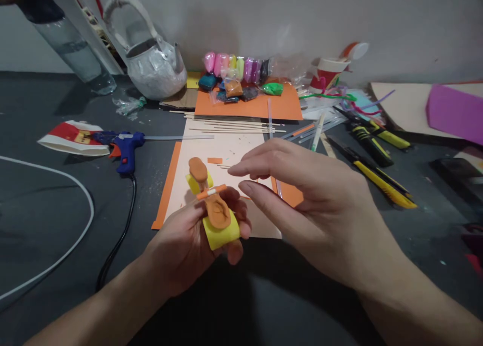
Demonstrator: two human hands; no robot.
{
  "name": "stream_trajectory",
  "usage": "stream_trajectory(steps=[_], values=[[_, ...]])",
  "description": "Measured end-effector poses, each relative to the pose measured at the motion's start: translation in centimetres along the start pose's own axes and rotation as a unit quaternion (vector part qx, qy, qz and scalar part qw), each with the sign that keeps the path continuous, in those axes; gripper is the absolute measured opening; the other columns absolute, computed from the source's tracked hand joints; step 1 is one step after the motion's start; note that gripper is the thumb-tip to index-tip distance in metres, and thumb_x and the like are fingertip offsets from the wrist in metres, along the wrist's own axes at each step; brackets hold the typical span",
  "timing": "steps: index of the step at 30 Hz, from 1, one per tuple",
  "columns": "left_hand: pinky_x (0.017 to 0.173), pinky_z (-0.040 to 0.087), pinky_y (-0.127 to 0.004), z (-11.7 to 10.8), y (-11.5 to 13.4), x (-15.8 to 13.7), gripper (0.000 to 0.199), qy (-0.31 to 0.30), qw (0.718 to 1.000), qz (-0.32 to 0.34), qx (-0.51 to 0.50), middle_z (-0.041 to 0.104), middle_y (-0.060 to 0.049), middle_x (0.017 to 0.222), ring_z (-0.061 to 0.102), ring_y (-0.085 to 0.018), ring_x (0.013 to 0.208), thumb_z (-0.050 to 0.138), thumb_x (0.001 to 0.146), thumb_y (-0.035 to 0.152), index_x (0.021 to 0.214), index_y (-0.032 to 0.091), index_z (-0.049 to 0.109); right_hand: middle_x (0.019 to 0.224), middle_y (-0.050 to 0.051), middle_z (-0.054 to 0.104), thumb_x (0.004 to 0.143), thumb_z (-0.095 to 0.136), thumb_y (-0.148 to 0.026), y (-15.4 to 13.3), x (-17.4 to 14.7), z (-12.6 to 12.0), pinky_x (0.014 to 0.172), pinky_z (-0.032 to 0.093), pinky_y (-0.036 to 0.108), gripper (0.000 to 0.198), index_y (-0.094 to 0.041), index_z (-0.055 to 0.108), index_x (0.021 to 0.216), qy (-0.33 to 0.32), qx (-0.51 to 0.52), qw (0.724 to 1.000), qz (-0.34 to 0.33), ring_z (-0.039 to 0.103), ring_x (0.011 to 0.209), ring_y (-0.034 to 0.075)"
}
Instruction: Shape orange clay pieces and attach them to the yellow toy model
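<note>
My left hand (188, 250) is closed around a small clay model. The clay model (219, 211) has brown-orange clay shapes seated on two yellow pieces, one nearer me and one farther off. Across its middle lies a short orange strip with a white patch. To its right hovers my right hand (317, 200), thumb and index finger apart, with nothing visible between them. By the index fingertip, the end of a thin stick (222, 165) shows over the paper; the hand hides the rest. A small orange paper piece (215, 160) lies just beyond the model.
A blue glue gun (128, 152) rests at left, its black cord running toward me. Skewers (234, 127) lie across pale paper (192, 139). Bagged clay (234, 69), a kettle (154, 69) and a bottle (71, 49) stand behind. A yellow cutter (385, 185) and pliers (372, 139) are at right.
</note>
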State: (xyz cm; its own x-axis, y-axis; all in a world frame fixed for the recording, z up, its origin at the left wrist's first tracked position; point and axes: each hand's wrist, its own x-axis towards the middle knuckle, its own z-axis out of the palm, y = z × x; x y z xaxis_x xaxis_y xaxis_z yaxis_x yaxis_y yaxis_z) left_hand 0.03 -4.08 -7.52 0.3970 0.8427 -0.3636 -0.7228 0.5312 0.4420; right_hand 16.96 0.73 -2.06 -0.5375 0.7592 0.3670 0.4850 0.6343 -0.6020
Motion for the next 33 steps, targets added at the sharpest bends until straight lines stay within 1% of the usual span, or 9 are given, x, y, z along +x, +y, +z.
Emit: stream_trajectory(steps=[2,6,8,13,18,21,24,27,33], values=[[0.048,0.055,-0.019,0.18,0.07,-0.15,0.029,-0.004,1.0,-0.015,0.004,0.07,-0.006,0.077,0.063,-0.012,0.055,0.05,0.097,0.016,0.091,0.014,0.078,0.107,0.002,0.074,0.099,0.06,-0.015,0.49,0.11,-0.25,0.088,0.056,0.035,0.019,-0.025,0.073,0.108,-0.024,-0.002,0.999,-0.03,0.069,0.101,0.021],[0.047,0.056,-0.019,0.54,0.21,-0.24,0.015,-0.024,0.999,-0.034,0.01,0.07,-0.005,0.077,0.064,-0.012,0.056,0.065,0.088,0.019,0.086,0.014,0.079,0.111,0.003,0.074,0.102,0.058,-0.02,0.83,0.34,-0.33,0.089,0.057,0.034,0.019,-0.027,0.073,0.111,-0.058,0.036,0.996,-0.057,0.068,0.108,0.021],[0.046,0.057,-0.019,0.6,0.23,-0.24,0.011,-0.022,0.998,-0.049,0.012,0.07,-0.006,0.075,0.065,-0.013,0.058,0.069,0.085,0.02,0.083,0.014,0.079,0.108,0.002,0.074,0.103,0.057,-0.022,0.76,0.41,-0.14,0.089,0.057,0.033,0.018,-0.026,0.073,0.106,-0.057,0.054,0.995,-0.057,0.069,0.105,0.019],[0.047,0.059,-0.019,0.61,0.09,-0.39,0.015,-0.023,0.997,-0.069,0.019,0.07,-0.008,0.072,0.066,-0.015,0.062,0.075,0.083,0.026,0.08,0.012,0.079,0.099,0.001,0.075,0.1,0.062,-0.019,0.41,0.42,0.37,0.087,0.056,0.032,0.013,-0.023,0.073,0.095,-0.029,0.052,0.997,-0.057,0.069,0.096,0.017],[0.05,0.06,-0.019,0.41,-0.07,-0.31,0.019,-0.034,0.997,-0.073,0.012,0.071,-0.009,0.071,0.067,-0.015,0.063,0.072,0.087,0.027,0.081,0.011,0.079,0.096,0.003,0.075,0.1,0.06,-0.019,0.29,0.37,0.48,0.082,0.055,0.034,0.017,-0.022,0.073,0.089,-0.035,0.002,0.996,-0.077,0.069,0.093,0.02],[0.053,0.061,-0.02,0.18,-0.14,-0.24,0.025,-0.044,0.996,-0.079,0.005,0.07,-0.009,0.073,0.067,-0.014,0.064,0.066,0.093,0.029,0.082,0.01,0.079,0.091,0.004,0.074,0.101,0.06,-0.019,0.44,0.41,0.4,0.079,0.053,0.034,0.019,-0.02,0.072,0.085,-0.041,-0.005,0.995,-0.09,0.068,0.089,0.02],[0.058,0.063,-0.022,0.12,-0.08,-0.34,0.032,-0.06,0.996,-0.062,-0.014,0.072,-0.01,0.079,0.07,-0.016,0.069,0.06,0.099,0.035,0.091,0.011,0.079,0.089,0.003,0.074,0.101,0.06,-0.02,0.67,0.47,0.22,0.08,0.053,0.034,0.017,-0.02,0.071,0.088,-0.038,0.009,0.997,-0.067,0.067,0.087,0.019],[0.064,0.064,-0.024,0.2,0.14,-0.55,0.033,-0.07,0.996,-0.041,-0.029,0.072,-0.009,0.084,0.072,-0.017,0.074,0.06,0.1,0.038,0.097,0.012,0.079,0.089,0.001,0.073,0.101,0.06,-0.02,0.85,0.48,0.2,0.08,0.052,0.032,0.016,-0.021,0.069,0.088,-0.02,0.037,0.999,-0.032,0.067,0.086,0.017],[0.066,0.062,-0.024,0.21,0.39,-0.96,0.033,-0.054,0.997,-0.032,-0.038,0.072,-0.009,0.082,0.071,-0.016,0.069,0.055,0.103,0.031,0.094,0.009,0.079,0.087,0.001,0.072,0.099,0.063,-0.018,0.96,0.46,-0.16,0.08,0.051,0.028,0.013,-0.017,0.07,0.089,-0.001,0.081,0.996,-0.044,0.066,0.085,0.014]])
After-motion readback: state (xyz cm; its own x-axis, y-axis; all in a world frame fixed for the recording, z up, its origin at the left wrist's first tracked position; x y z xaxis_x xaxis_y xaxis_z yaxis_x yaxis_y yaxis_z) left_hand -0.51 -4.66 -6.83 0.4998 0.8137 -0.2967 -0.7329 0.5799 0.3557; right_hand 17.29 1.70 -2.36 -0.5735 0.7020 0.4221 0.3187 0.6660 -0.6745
